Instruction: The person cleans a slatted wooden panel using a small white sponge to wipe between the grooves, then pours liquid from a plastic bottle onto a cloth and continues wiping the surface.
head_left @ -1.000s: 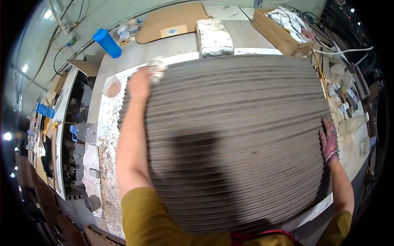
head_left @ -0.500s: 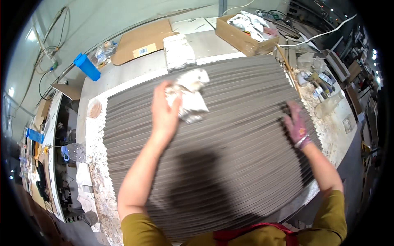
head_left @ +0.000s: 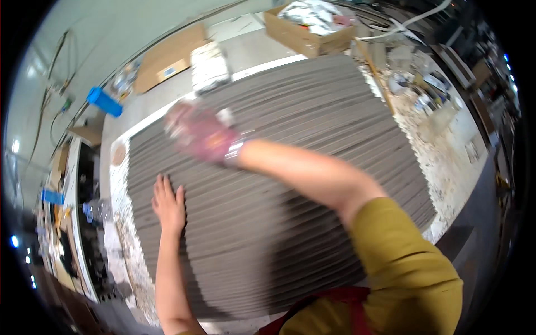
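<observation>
A broad layer of grey-brown ribbed strips [head_left: 312, 128] lies on the work table, its ends forming jagged edges at both sides. My bare left hand [head_left: 169, 206] rests flat on the left part of the strips, fingers stretched out. My right hand [head_left: 205, 133], in a dirty purple-red glove, reaches across to the upper left of the strips and is smeared by motion. A white crumpled cloth [head_left: 225, 116] peeks out beside the glove; most of it is hidden under the hand, which appears to grip it.
Behind the strips lie a folded white bundle [head_left: 210, 67], a flat cardboard piece [head_left: 170, 56] and a cardboard box [head_left: 296, 32] of rags. A blue bottle [head_left: 104, 102] stands at the far left corner. Scraps and small containers [head_left: 427, 92] clutter the right side, beside a wooden stick [head_left: 375, 75].
The white cloth has passed from my left hand to my right. My right hand has swung from the right edge to the upper left. My left hand has dropped lower left and flattened.
</observation>
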`<state>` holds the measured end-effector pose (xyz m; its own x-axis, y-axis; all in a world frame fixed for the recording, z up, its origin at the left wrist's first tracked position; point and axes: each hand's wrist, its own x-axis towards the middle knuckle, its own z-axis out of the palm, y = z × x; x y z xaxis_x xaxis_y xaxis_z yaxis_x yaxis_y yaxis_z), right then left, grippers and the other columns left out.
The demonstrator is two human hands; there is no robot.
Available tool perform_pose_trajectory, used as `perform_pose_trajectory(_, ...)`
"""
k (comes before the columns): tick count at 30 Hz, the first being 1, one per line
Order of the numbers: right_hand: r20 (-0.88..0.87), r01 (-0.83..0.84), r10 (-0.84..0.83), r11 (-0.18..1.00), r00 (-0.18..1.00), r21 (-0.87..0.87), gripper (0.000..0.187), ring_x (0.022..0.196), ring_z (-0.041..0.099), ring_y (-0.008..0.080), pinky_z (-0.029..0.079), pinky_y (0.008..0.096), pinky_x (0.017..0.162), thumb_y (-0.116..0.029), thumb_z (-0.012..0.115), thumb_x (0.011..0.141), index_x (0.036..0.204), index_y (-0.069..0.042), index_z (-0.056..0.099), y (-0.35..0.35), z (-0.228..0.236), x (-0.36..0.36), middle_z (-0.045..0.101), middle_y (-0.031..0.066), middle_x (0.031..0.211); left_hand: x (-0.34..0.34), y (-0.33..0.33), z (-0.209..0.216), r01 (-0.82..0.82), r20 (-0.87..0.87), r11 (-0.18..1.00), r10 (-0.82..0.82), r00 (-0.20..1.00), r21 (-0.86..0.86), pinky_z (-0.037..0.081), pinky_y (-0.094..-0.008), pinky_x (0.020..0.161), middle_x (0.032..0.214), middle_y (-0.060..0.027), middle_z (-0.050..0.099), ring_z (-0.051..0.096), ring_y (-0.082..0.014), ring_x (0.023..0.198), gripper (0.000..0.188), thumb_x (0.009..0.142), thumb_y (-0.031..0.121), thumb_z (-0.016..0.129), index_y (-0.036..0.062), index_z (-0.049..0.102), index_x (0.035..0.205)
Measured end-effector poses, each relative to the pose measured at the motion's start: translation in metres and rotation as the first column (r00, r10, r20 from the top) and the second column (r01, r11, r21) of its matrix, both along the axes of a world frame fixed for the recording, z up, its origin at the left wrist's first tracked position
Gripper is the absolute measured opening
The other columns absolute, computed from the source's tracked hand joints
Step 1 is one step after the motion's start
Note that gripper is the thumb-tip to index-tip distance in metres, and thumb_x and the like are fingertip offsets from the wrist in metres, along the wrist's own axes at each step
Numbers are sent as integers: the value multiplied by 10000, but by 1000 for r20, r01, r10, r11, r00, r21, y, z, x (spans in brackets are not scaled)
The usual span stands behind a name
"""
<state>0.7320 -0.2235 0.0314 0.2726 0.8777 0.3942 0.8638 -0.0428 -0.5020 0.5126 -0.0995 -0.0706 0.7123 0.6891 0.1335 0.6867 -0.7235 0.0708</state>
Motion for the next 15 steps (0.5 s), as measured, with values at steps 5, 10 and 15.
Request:
perform_pose_trajectory(5,322,11,73,968,944,-251,476,1387,326,264,223,626,1043,-473,449,913,1345,-278,492,49,-89,-6,365,39,1500,6,-7,1,23,18,1000,-23,1000,-2,210,-523,1104,1529,-79,287,268,-286,1398,559,973,433,408,113,371,1430)
perform_pose_trajectory(10,444,158,-129,987,887,-28,355,1198,522,272,430,472,949,-286,512,864,1208,-212,563,-71,-118,121,554,75,1300,2,-5,0,24,35,1000,-24,999,7,213,-521,1101,1526,-81,293,270,-286,1397,552,977,433,400,111,378,1426)
perform_pose_trajectory(15,502,799,-681,601,534,-35,295,888,669,323,533,425,770,-235,435,931,1080,-93,645,-299,-101,293,674,178,1047,11,-10,3,29,31,1000,-30,999,11,203,-524,1103,1530,-84,284,268,-287,1398,551,980,427,393,113,366,1432)
